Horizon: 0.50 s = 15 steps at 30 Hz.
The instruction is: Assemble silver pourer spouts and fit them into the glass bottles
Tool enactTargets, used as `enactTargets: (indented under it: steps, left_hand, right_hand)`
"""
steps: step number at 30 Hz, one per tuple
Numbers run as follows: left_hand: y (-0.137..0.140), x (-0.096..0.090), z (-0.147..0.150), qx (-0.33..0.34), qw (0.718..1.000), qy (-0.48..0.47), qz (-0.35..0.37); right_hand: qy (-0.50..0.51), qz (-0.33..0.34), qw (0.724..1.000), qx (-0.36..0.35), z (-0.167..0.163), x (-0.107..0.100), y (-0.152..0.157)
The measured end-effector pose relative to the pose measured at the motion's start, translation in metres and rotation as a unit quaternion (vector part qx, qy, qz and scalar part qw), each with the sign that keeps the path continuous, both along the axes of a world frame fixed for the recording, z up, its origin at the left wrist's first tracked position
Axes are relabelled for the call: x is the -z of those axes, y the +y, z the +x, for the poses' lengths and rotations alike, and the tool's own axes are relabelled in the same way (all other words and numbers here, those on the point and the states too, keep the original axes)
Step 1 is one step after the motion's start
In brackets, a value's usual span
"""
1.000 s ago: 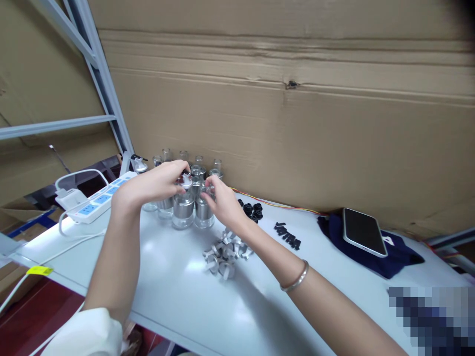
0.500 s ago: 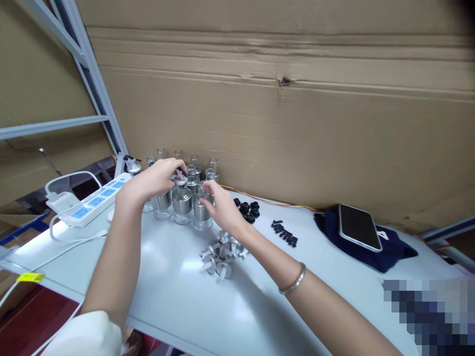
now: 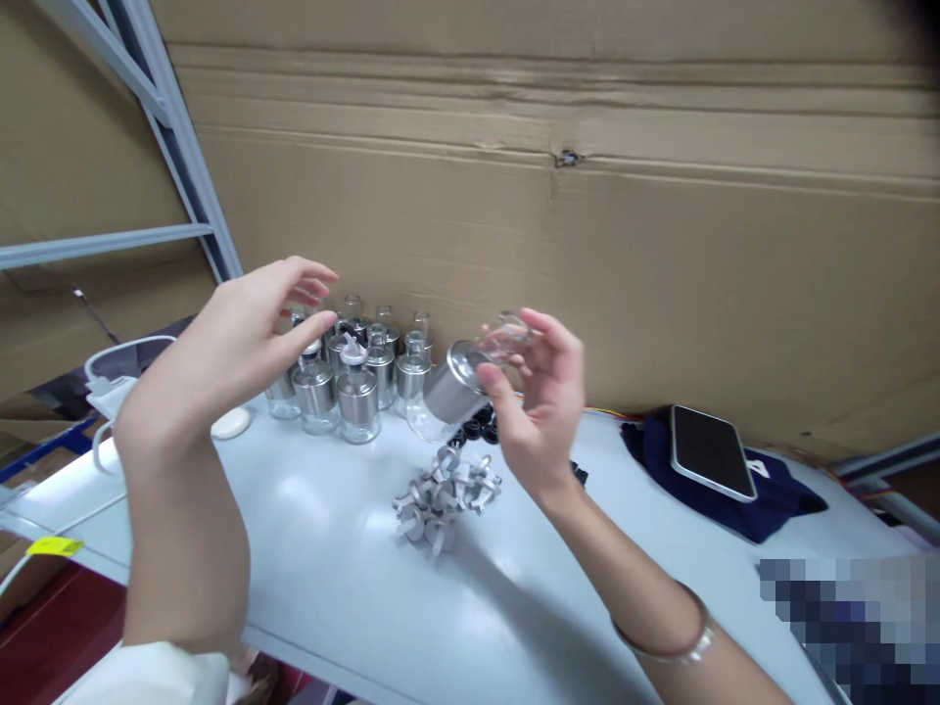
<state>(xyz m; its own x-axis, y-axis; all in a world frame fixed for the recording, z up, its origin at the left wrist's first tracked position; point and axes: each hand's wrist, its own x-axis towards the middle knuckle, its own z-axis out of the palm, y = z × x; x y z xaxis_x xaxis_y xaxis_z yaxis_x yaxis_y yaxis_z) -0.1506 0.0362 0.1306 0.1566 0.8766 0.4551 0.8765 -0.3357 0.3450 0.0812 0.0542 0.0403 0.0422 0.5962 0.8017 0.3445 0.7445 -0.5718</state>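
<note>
- The right hand is raised above the counter and holds a small bottle of clear glass with a silver metal sleeve.
- The bottle is tipped well over, its glass neck up in the fingers and its base pointing down and left, clear of the counter.
- The right fingers curl round the neck end of the bottle, thumb on the near side, the others behind it.
- The left hand hangs in the air to the left, in front of the group of bottles; its fingers are spread and loosely bent, holding nothing.
- The group of bottles stands upright at the back of the counter, against the cardboard wall. Some carry silver sleeves, and the front one has a white cap fitted.
- A heap of small silver and white caps lies on the counter below the held bottle.
- Small black rings lie just behind that heap, partly hidden by the bottle and the right hand.
- Further right, a phone rests on a dark blue cloth.
- A silver bangle sits on the right wrist.
- At the left edge, a white cable loops behind the left hand, and a grey metal frame rises beside the cardboard.
</note>
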Motion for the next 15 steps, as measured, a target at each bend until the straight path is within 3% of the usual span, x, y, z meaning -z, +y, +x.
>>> enactTargets:
  steps: [3, 7, 11, 15]
  left_hand:
    - [0.001, 0.005, 0.011, 0.066, 0.998, 0.002, -0.006]
    - [0.010, 0.023, 0.046, 0.203, 0.977, 0.025, -0.062]
    - [0.016, 0.049, 0.091, 0.352, 0.925, -0.036, -0.140]
    - [0.017, 0.078, 0.123, 0.465, 0.863, -0.100, -0.168]
  right_hand:
    - [-0.049, 0.022, 0.999, 0.009, 0.035, 0.004, -0.019]
    - [-0.114, -0.011, 0.993, 0.012, 0.076, 0.039, -0.039]
    - [-0.119, -0.035, 0.992, 0.015, 0.095, 0.076, -0.050]
    - [-0.048, -0.051, 0.997, -0.033, 0.097, 0.089, -0.054]
